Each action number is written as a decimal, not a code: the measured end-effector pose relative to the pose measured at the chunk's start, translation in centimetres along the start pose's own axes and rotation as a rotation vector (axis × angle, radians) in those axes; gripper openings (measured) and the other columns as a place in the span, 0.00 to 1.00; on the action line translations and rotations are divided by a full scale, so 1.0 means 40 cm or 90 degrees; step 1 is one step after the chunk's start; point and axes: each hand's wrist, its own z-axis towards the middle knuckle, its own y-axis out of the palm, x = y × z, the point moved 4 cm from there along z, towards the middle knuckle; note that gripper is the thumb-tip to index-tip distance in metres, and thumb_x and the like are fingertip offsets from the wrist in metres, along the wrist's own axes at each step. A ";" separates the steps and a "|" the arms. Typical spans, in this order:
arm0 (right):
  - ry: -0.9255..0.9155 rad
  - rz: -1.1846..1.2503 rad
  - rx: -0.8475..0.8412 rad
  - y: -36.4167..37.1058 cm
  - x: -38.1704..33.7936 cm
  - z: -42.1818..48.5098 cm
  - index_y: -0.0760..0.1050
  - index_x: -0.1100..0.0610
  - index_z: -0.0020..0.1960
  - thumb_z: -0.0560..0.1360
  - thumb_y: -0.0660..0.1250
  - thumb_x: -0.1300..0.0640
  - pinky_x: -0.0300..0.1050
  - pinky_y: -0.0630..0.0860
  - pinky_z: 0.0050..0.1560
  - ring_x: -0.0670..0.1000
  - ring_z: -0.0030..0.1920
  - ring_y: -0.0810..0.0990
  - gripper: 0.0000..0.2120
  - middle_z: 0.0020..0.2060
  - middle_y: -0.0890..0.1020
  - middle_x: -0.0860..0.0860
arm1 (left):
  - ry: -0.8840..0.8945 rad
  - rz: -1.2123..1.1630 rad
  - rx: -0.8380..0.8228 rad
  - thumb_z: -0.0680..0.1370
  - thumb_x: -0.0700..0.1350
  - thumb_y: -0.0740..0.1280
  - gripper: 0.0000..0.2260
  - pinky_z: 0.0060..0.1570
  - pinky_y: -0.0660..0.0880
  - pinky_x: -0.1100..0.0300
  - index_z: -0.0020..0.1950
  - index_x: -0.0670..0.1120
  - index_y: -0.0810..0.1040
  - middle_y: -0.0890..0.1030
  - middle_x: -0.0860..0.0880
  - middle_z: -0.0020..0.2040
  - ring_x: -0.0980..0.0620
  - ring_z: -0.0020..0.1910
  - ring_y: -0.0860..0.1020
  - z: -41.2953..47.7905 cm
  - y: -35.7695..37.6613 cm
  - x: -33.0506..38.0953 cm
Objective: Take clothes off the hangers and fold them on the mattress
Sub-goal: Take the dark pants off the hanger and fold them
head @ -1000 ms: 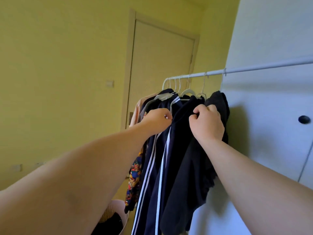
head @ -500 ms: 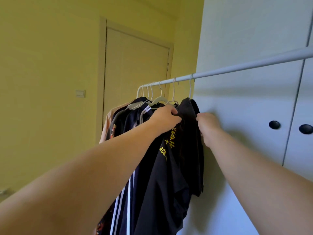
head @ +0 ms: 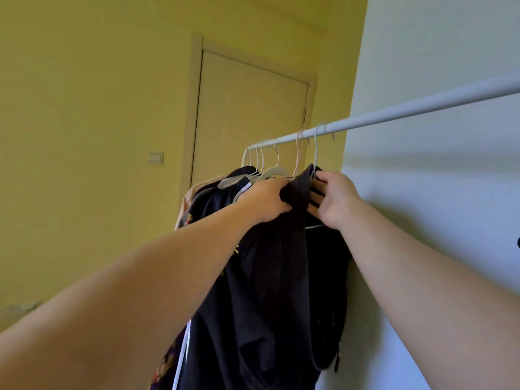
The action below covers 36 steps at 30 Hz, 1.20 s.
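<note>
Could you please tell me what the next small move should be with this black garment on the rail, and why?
Probably lift the nearest hanger by its hook off the white rail. The left grip and right grip both hold the black garment just under that hook, so it seems ready to come away.

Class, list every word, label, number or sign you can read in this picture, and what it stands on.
No text is readable.
Yellow print on the black garment: only a sliver shows, too little to read.
Wall switch: no marking visible.
</note>
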 end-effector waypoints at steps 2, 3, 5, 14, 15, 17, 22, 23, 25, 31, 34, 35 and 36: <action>-0.007 0.037 -0.008 0.016 -0.006 0.002 0.73 0.56 0.41 0.80 0.56 0.58 0.42 0.71 0.35 0.49 0.37 0.77 0.11 0.38 0.79 0.50 | 0.006 -0.017 0.036 0.76 0.45 0.67 0.16 0.51 0.70 0.59 0.64 0.47 0.73 0.78 0.47 0.56 0.47 0.57 0.75 -0.002 -0.027 -0.014; -0.014 0.052 -0.016 0.026 -0.008 0.000 0.73 0.56 0.43 0.80 0.56 0.58 0.42 0.71 0.35 0.49 0.38 0.77 0.10 0.39 0.79 0.50 | 0.006 -0.029 0.053 0.76 0.46 0.67 0.16 0.51 0.72 0.58 0.63 0.47 0.73 0.79 0.47 0.56 0.47 0.56 0.76 -0.004 -0.045 -0.018; -0.045 0.064 -0.040 0.052 -0.019 -0.002 0.74 0.54 0.48 0.80 0.56 0.58 0.42 0.72 0.36 0.48 0.40 0.78 0.08 0.42 0.80 0.49 | 0.006 -0.047 0.094 0.76 0.47 0.68 0.15 0.50 0.71 0.58 0.61 0.46 0.74 0.79 0.47 0.55 0.47 0.55 0.76 -0.005 -0.086 -0.025; -0.116 -0.009 -0.183 0.267 -0.040 -0.116 0.72 0.51 0.63 0.81 0.54 0.56 0.43 0.71 0.41 0.47 0.43 0.78 0.14 0.44 0.80 0.47 | -0.078 -0.029 0.163 0.77 0.46 0.66 0.14 0.46 0.65 0.62 0.61 0.45 0.72 0.74 0.50 0.50 0.52 0.49 0.72 -0.141 -0.286 -0.116; -0.103 -0.013 -0.194 0.296 -0.019 -0.134 0.71 0.51 0.64 0.81 0.54 0.56 0.43 0.71 0.41 0.47 0.43 0.78 0.14 0.43 0.80 0.47 | -0.103 -0.020 0.158 0.77 0.46 0.66 0.13 0.46 0.65 0.61 0.61 0.45 0.71 0.74 0.49 0.50 0.51 0.49 0.72 -0.169 -0.300 -0.135; -0.071 -0.020 -0.217 0.363 0.036 -0.175 0.70 0.51 0.65 0.81 0.54 0.56 0.43 0.71 0.40 0.47 0.42 0.78 0.15 0.43 0.79 0.47 | -0.154 0.008 0.161 0.78 0.46 0.66 0.13 0.45 0.65 0.61 0.60 0.45 0.71 0.74 0.49 0.50 0.50 0.49 0.72 -0.244 -0.332 -0.187; -0.031 -0.054 -0.266 0.503 0.162 -0.277 0.70 0.52 0.65 0.80 0.54 0.57 0.42 0.71 0.39 0.48 0.41 0.77 0.15 0.45 0.80 0.49 | -0.239 0.034 0.187 0.77 0.47 0.67 0.13 0.44 0.67 0.60 0.59 0.45 0.72 0.74 0.49 0.48 0.49 0.49 0.73 -0.445 -0.407 -0.311; -0.024 -0.073 -0.286 0.543 0.196 -0.306 0.71 0.52 0.65 0.80 0.55 0.57 0.42 0.72 0.39 0.48 0.41 0.77 0.15 0.46 0.80 0.50 | -0.258 0.034 0.196 0.77 0.48 0.67 0.13 0.44 0.67 0.60 0.59 0.45 0.73 0.75 0.49 0.48 0.49 0.48 0.74 -0.503 -0.430 -0.340; -0.018 -0.102 -0.316 0.608 0.255 -0.357 0.71 0.52 0.64 0.79 0.56 0.57 0.43 0.71 0.40 0.49 0.41 0.77 0.14 0.47 0.80 0.51 | -0.287 0.052 0.207 0.76 0.50 0.67 0.14 0.43 0.68 0.59 0.59 0.46 0.73 0.75 0.50 0.47 0.49 0.47 0.74 -0.597 -0.459 -0.392; -0.035 -0.169 -0.378 0.795 0.423 -0.501 0.74 0.54 0.60 0.77 0.57 0.61 0.39 0.68 0.38 0.46 0.39 0.74 0.14 0.42 0.80 0.50 | -0.432 0.146 0.267 0.76 0.58 0.65 0.12 0.39 0.70 0.58 0.48 0.50 0.72 0.76 0.52 0.42 0.49 0.43 0.76 -0.857 -0.574 -0.509; -0.057 -0.214 -0.412 0.890 0.508 -0.568 0.77 0.56 0.57 0.76 0.56 0.63 0.39 0.69 0.38 0.46 0.36 0.73 0.14 0.37 0.77 0.48 | -0.511 0.204 0.294 0.75 0.60 0.64 0.15 0.39 0.72 0.57 0.46 0.49 0.74 0.77 0.52 0.39 0.49 0.40 0.76 -0.988 -0.632 -0.551; -0.069 -0.229 -0.433 0.917 0.532 -0.593 0.77 0.55 0.56 0.76 0.57 0.63 0.39 0.70 0.38 0.47 0.37 0.74 0.14 0.38 0.77 0.48 | -0.539 0.213 0.301 0.75 0.61 0.63 0.15 0.39 0.73 0.57 0.45 0.49 0.74 0.77 0.52 0.38 0.49 0.40 0.77 -1.030 -0.646 -0.564; -0.084 -0.241 -0.457 0.942 0.555 -0.617 0.77 0.53 0.55 0.75 0.57 0.63 0.40 0.71 0.40 0.48 0.39 0.75 0.14 0.39 0.77 0.48 | -0.561 0.226 0.310 0.75 0.61 0.63 0.15 0.38 0.73 0.57 0.44 0.49 0.74 0.77 0.52 0.38 0.49 0.40 0.77 -1.068 -0.657 -0.575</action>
